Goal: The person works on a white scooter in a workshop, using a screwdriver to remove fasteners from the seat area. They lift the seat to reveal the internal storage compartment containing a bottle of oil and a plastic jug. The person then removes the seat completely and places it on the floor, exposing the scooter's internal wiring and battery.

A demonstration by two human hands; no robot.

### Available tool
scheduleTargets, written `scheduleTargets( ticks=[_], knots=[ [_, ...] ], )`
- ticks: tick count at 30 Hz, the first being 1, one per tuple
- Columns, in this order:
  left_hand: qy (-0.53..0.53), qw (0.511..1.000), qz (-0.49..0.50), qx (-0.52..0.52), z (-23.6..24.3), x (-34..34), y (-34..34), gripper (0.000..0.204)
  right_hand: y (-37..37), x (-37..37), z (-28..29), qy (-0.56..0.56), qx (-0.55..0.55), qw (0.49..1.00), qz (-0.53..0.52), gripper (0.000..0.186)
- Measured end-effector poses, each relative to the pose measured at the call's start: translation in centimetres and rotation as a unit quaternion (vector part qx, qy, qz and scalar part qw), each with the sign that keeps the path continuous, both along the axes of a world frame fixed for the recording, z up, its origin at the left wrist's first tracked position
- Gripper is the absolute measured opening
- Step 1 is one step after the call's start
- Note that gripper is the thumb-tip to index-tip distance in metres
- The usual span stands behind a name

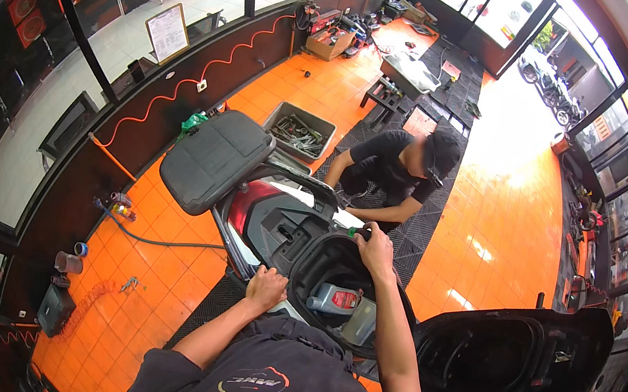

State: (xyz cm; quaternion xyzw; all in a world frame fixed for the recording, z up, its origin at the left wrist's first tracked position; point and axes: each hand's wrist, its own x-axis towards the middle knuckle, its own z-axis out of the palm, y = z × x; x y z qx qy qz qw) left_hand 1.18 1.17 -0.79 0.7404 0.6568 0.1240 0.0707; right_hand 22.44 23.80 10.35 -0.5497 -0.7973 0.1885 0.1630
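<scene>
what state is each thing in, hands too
left hand: curled at the scooter's edge, grip unclear
right hand: closed on a green-and-black thing
seat: swung open, underside showing
storage compartment: open, partly filled
grey bottle: inside the compartment, cap unclear
tool bin: uncovered, heaped with tools
clipboard: propped up, leaning
co-worker: crouching

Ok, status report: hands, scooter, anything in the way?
Left hand on scooter; right hand holding small black-and-green item. Storage well open, grey bottle inside. Co-worker crouched close beyond scooter.
</scene>
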Motion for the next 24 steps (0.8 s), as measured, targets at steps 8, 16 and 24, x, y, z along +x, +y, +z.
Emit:
scheduleTargets(
  ticks=[8, 16, 24],
  knots=[
    [0.054, 0.996, -0.036, 0.068, -0.5, 0.3, 0.1, 0.02, 2.1, 0.1, 0.9, -0.027, -0.004, 0.997, 0.071, 0.041],
    [0.092, 0.992, -0.049, 0.069, -0.1, -0.2, -0.3, 0.023, 4.6, -1.3, 3.1, -0.068, -0.03, 0.971, 0.226, 0.041],
    [0.115, 0.982, -0.102, 0.113, 0.0, -0.7, -0.9, 0.018, 6.2, -4.2, 4.7, -0.123, -0.263, 0.957, 0.023, 0.054]
  ],
)
